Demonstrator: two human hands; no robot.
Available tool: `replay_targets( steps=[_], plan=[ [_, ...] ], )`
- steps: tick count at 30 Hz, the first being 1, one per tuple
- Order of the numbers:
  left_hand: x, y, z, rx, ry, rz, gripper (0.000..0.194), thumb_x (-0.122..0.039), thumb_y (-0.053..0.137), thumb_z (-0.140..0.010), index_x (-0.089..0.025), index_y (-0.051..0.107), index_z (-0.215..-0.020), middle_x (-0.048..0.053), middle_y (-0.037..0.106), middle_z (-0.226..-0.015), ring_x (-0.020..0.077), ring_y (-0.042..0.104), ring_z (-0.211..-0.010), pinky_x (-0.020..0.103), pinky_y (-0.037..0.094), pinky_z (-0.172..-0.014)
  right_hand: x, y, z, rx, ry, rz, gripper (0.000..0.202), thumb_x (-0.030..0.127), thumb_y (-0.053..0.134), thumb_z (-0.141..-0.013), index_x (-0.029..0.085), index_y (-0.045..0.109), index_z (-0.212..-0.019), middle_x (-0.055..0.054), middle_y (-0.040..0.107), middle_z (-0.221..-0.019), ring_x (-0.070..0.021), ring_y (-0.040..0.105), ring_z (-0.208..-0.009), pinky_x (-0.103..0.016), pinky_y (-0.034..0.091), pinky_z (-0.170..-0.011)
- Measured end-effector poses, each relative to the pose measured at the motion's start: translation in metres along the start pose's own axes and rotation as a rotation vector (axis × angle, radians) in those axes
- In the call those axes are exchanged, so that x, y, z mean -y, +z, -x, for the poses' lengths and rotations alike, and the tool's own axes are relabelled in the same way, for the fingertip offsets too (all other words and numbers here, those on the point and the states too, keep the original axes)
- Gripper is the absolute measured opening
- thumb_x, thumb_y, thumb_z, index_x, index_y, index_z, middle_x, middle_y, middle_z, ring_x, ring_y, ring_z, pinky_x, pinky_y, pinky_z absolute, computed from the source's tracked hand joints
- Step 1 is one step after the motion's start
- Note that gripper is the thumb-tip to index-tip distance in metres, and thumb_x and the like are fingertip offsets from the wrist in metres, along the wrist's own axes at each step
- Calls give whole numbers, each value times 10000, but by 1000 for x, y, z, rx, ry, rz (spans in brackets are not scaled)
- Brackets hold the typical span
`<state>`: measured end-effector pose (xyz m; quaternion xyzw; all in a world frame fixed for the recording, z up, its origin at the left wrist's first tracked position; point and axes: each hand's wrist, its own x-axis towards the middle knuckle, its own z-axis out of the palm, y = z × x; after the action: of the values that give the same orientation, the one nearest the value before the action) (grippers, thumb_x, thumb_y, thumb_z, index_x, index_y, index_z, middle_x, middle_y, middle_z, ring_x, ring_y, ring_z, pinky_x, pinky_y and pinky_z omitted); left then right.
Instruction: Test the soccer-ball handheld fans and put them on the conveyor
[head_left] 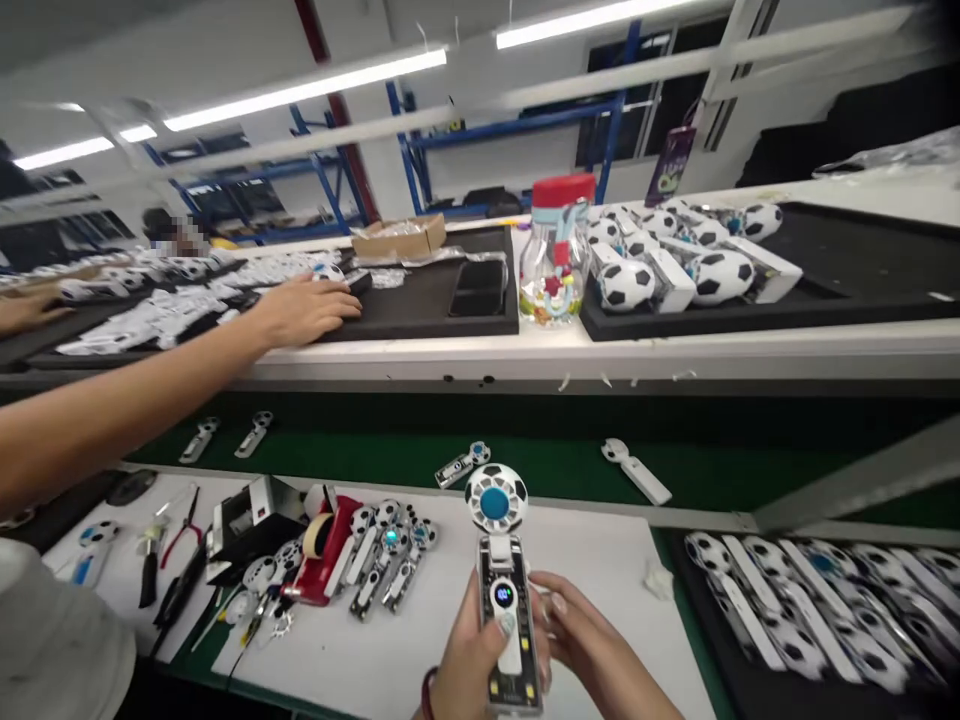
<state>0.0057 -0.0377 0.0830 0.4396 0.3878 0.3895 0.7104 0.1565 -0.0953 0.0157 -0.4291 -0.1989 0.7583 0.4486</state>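
White plastic patterned like a football forms the round head of the handheld fan (504, 590), which stands upright between both hands above the white work mat (600, 570). The left hand (469, 660) wraps the handle, thumb on its front below the lit display, and the right hand (581, 630) closes on its other side. More fans (390, 560) lie beside a red tape dispenser (330, 550). A co-worker's hand (304, 308) reaches onto the upper shelf's black tray (420, 300)

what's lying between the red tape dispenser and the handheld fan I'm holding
In the head view, a cluster of small football-patterned handheld fans lies on the white mat between the red tape dispenser and the held football-patterned fan.
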Motion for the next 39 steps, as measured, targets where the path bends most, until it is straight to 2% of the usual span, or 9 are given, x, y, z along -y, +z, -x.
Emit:
replay_targets(
  steps=[2,5,11,15,17,23,27,33,39],
  plan=[
    [48,13,24,86,-71,180,288,-557,561,-674,-342,546,-865,4,560,-698,219,579,-598,304,404,-476,7,4,6,38,-37,-43,427,491,569,-740,210,544,-1060,-59,617,-890,-226,595,-801,-367,434,-760],
    [73,11,30,197,-154,307,291,-464,588,-707,-366,504,-968,-2,553,-640,228,599,-652,285,402,-503,18,9,10,89,-67,-22,438,486,558,-749,227,533,-1101,-65,586,-946,-228,579,-806,-357,432,-724],
    [82,11,26,259,-144,374,688,-456,668,-659,-226,275,-1175,32,599,-634,133,538,-505,216,392,-464,30,10,10,148,-54,61,426,471,614,-704,208,588,-1038,5,497,-645,-110,451,-558,-210,354,-504],
    [88,15,32,367,-197,356,867,-452,664,-678,-217,72,-1266,39,605,-655,128,545,-518,207,408,-470,33,10,6,184,16,12,365,384,665,-672,184,617,-973,-43,588,-832,-86,459,-582,-162,252,-420],
    [86,15,32,400,-214,319,839,-435,664,-686,-215,104,-1270,39,595,-686,128,554,-543,216,427,-487,33,10,5,228,31,-26,351,366,644,-687,179,613,-984,-70,601,-929,-109,513,-635,-155,244,-385],
    [81,12,29,422,-267,283,743,-421,665,-684,-233,229,-1255,82,543,-916,138,585,-607,247,463,-514,34,2,-1,311,58,-4,246,297,603,-714,142,644,-900,-70,639,-832,-121,557,-583,-179,366,-430],
    [86,11,30,418,-302,271,680,-441,669,-670,-225,299,-1197,76,536,-911,146,585,-606,262,462,-520,34,-2,-5,347,74,0,210,242,596,-709,128,653,-876,-64,645,-773,-147,595,-673,-221,439,-586],
    [93,10,28,392,-333,303,689,-417,689,-655,-217,303,-1190,70,558,-870,141,571,-586,268,456,-518,30,-4,-8,335,88,-76,204,245,601,-706,130,640,-871,-65,640,-778,-186,612,-766,-253,468,-634],
    [96,12,26,422,-315,288,646,-404,662,-688,-185,308,-1183,54,549,-787,119,545,-553,249,444,-508,29,-3,-10,324,99,-96,187,249,608,-664,132,613,-810,-79,630,-755,-208,614,-763,-146,357,-340]
  ],
)
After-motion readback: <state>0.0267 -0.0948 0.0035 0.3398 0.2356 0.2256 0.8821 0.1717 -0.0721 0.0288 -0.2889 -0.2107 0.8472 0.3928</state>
